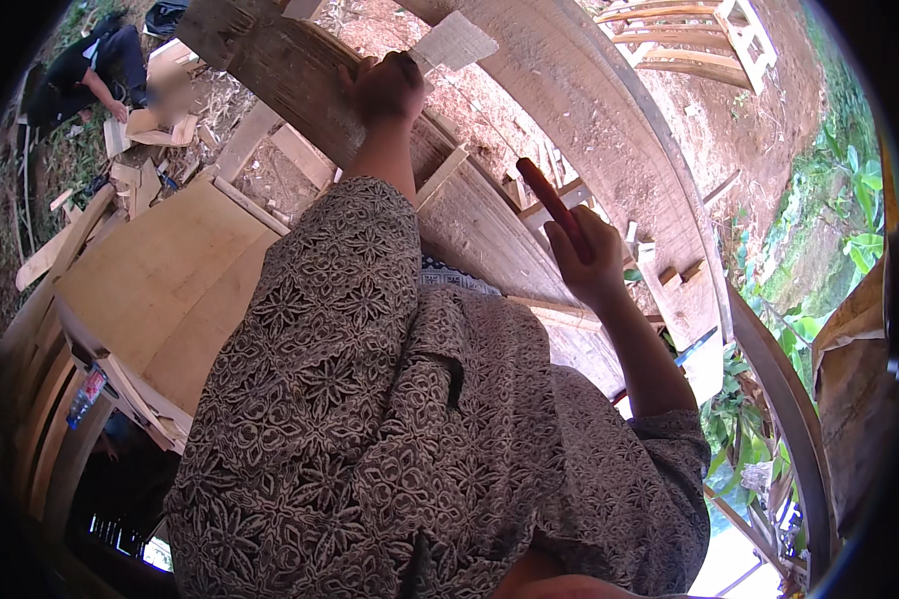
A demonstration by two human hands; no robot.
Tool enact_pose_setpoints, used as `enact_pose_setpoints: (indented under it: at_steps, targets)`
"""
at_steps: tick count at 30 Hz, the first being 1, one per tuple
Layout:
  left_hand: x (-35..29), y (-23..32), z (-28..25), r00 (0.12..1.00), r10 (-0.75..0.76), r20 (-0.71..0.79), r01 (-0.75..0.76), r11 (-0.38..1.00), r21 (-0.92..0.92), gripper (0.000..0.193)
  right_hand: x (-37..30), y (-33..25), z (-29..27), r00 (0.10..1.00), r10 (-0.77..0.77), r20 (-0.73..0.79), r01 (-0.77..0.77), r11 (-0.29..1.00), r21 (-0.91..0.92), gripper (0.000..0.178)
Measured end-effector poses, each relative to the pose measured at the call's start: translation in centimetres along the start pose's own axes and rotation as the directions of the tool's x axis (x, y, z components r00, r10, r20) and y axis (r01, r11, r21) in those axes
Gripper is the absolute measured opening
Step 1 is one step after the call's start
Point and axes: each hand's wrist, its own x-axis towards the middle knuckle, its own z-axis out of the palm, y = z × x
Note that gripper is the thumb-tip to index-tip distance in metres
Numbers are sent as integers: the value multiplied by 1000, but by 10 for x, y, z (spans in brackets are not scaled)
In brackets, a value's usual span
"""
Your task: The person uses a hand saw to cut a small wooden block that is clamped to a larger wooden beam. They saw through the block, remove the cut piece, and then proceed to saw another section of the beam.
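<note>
My left hand point(390, 92) is closed over a weathered wooden plank point(315, 100) at the top of the view. From its far side sticks a pale, flat, rectangular piece point(456, 42), and the fingers appear to grip its near end. My right hand point(594, 262) is wrapped around a red-handled tool point(549, 203), held tilted up and to the left. A black end tops the handle, and a thin line like a narrow shaft runs from it toward my left hand. What kind of tool this is cannot be made out.
A broad curved wooden board point(589, 120) arcs across the upper right. A slatted wooden frame point(694, 40) lies beyond it. Left are a wide pale panel point(165, 280), a bottle point(87, 397) and scattered offcuts. Another person point(95, 75) works at the far left.
</note>
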Motion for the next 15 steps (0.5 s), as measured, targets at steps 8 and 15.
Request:
enact_pose_setpoints:
  at_steps: [8, 15]
  targets:
    - [1, -3, -6, 997, 8, 78, -7, 1000, -4, 41, 122, -51, 65, 999, -48, -26, 48, 998, 26, 39]
    - [10, 7, 2, 950, -100, 294, 107, 994, -6, 37, 118, -32, 54, 967, -256, 15, 247, 947, 204, 31]
